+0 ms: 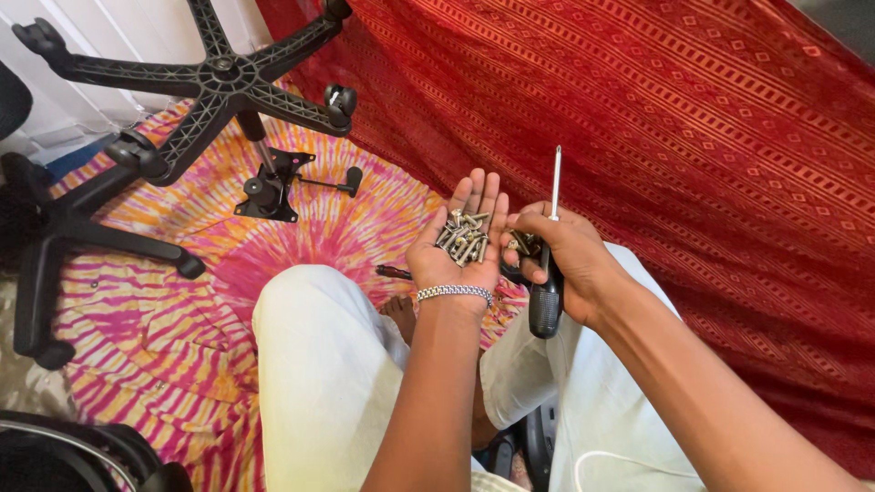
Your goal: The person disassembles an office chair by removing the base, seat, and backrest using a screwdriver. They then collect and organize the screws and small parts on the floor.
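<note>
**Screws cupped in one palm, screwdriver gripped in the other**

Room to move was tight on the right, where a red patterned cloth (693, 155) hung close beside the hands and ran down past the knee. To the left the tie-dye sheet (146, 337) lay open on the floor, bounded at its far edge by an upturned black chair base (219, 77) with castors and the gas-lift mechanism (272, 182) beside it. Part of another black chair frame (41, 246) lined the sheet's left border.

Above the lap in pale trousers (328, 364), the left hand (463, 244) was held palm up, fingers spread and slightly cupped, with a heap of screws (463, 237) resting in it; a silver bracelet (454, 292) circled the wrist. Just beside it, touching at the fingertips, the right hand (561, 260) was curled tightly round a screwdriver (550, 264), black handle down, shaft pointing up, while its fingertips pinched a few more screws.
</note>
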